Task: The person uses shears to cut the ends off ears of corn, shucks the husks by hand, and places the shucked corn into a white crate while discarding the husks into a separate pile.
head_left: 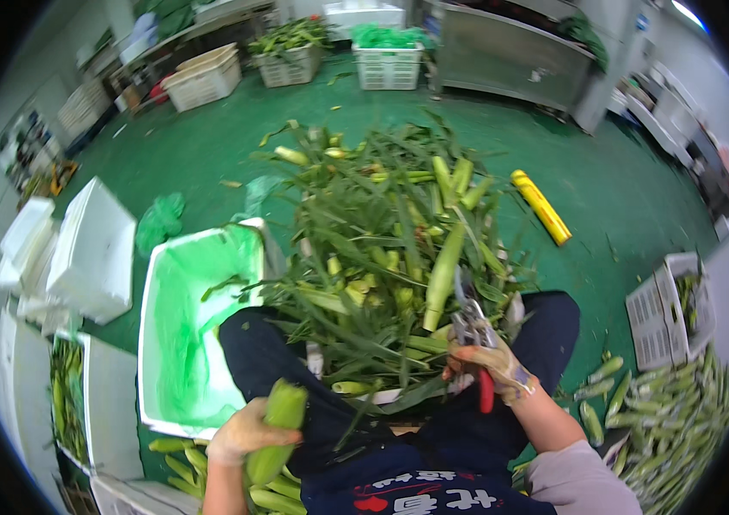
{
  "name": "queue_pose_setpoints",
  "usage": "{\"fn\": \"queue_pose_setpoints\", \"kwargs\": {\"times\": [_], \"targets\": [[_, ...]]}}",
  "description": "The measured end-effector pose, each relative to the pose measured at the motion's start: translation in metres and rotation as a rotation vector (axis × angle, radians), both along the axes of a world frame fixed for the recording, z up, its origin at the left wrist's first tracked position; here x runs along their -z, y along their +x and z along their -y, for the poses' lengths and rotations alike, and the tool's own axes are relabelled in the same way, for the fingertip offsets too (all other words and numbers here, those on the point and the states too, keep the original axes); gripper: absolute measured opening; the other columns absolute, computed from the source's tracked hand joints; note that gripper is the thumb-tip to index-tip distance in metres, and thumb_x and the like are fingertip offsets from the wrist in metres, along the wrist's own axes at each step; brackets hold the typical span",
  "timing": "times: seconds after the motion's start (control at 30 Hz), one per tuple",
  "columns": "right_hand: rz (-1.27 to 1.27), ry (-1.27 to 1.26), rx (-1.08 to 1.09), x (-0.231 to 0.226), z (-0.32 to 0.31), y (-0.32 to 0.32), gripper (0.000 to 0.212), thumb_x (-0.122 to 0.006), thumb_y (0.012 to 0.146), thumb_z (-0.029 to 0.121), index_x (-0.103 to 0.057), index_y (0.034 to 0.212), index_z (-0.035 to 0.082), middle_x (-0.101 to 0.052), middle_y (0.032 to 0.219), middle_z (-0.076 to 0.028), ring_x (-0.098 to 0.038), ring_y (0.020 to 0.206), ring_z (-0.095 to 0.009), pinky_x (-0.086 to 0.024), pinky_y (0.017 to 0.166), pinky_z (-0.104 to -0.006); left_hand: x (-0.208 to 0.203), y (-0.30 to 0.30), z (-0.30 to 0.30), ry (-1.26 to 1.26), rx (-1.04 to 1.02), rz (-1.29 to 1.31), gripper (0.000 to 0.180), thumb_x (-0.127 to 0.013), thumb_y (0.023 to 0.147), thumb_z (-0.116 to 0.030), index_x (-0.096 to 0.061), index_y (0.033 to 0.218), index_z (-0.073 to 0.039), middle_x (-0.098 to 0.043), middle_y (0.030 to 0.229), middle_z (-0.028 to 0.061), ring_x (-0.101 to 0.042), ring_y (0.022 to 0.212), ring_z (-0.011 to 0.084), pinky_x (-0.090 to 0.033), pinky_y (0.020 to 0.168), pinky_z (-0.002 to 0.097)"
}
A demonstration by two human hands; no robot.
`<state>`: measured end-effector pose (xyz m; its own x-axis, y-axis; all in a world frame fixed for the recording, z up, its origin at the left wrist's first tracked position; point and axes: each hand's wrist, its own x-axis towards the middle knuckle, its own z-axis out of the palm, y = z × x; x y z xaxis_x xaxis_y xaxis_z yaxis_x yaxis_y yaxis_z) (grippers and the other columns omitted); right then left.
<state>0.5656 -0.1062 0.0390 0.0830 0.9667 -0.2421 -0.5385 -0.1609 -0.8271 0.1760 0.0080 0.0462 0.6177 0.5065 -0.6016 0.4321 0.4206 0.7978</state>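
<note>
Covering the green floor (639,197) between the seated person's knees: one heap of corn husks and leaves (382,257), with several unhusked ears lying in it, the longest pale ear (443,273) near its right side.

Second heap: trimmed corn ears (682,421), at the lower right edge of the floor, loose ears spilling toward the person's right knee.

White foam box (193,335), lined with a green plastic bag, just left of the left knee; a few leaf scraps inside, otherwise bare liner.

White foam lids or boxes (94,249), stacked, at the left edge of the floor; contents not visible.

White slatted crate (669,309), at the right edge, tipped on its side; a few green ears inside.

Three crates at the far edge: cream one (206,79), contents not visible; one (291,53) heaped with green stalks; white one (388,60) with green bagged matter.

Yellow roll (541,206), lying on the floor right of the husk heap.

Right hand (493,365), gloved, fingers closed round red-handled shears (473,330), blades pointing into the heap.

Left hand (249,433), gloved, fingers wrapped round a green ear of corn (277,429), held upright beside the left thigh, above more ears (184,468) on the floor.
</note>
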Motion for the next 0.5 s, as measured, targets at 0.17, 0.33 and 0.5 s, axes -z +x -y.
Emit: {"fn": "queue_pose_setpoints", "kwargs": {"times": [0.17,0.33,0.5], "targets": [[0.219,-0.145,-0.124,0.026,-0.007,-0.014,0.034,-0.071,0.079,0.002,-0.05,0.105,0.002,-0.055,0.083,-0.006,-0.062,0.076,-0.017,-0.052,0.072,-0.0307,0.059,-0.173,0.105,0.168,-0.089,-0.837,0.069,-0.08,0.061,-0.041,-0.063,0.118,-0.005,-0.068,0.105,0.0169,-0.066,0.097,0.0309,-0.05,0.089,0.0353],[0.594,-0.175,-0.28,0.036,-0.039,-0.035,0.038,-0.078,0.072,0.009,-0.05,0.098,0.006,-0.049,0.08,0.002,-0.046,0.07,-0.009,-0.041,0.063,-0.0247,0.067,-0.222,0.129,0.416,-0.034,-1.031,0.066,-0.077,0.065,-0.039,-0.061,0.119,-0.003,-0.067,0.106,0.0172,-0.064,0.098,0.0311,-0.05,0.088,0.036],[0.949,-0.194,-0.355,0.038,-0.082,-0.057,0.051,-0.082,0.07,0.025,-0.05,0.103,0.002,-0.052,0.09,-0.005,-0.05,0.081,-0.018,-0.043,0.075,-0.0322,0.106,-0.127,-0.09,0.782,-0.797,-0.794,0.05,-0.071,0.079,-0.032,-0.058,0.116,0.0,-0.063,0.114,0.0178,-0.062,0.105,0.0295,-0.048,0.091,0.0408]]}}
